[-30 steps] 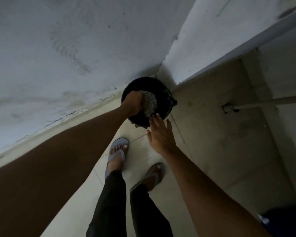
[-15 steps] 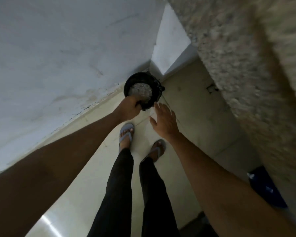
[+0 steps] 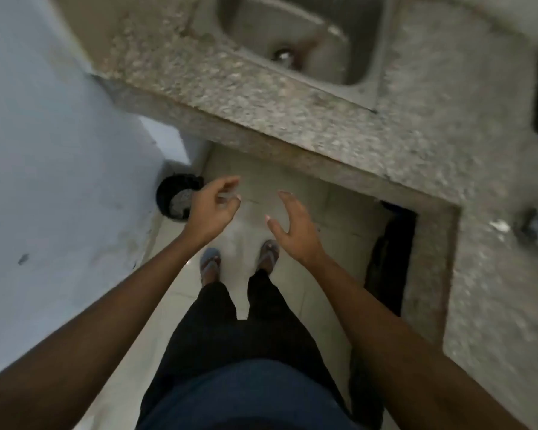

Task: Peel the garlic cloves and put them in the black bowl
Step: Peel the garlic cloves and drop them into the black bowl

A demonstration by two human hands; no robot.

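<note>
Speckled stone bench point(image 3: 292, 113) with a steel sink point(image 3: 364, 79) spans the far side. Both hands hang open and empty over the tiled floor point(image 3: 323, 206): left hand point(image 3: 212, 209), right hand point(image 3: 295, 231). Left of them, on the floor against the wall, stands a black container point(image 3: 171, 193) holding pale scraps. Black bowl and garlic cloves cannot be identified.
</note>
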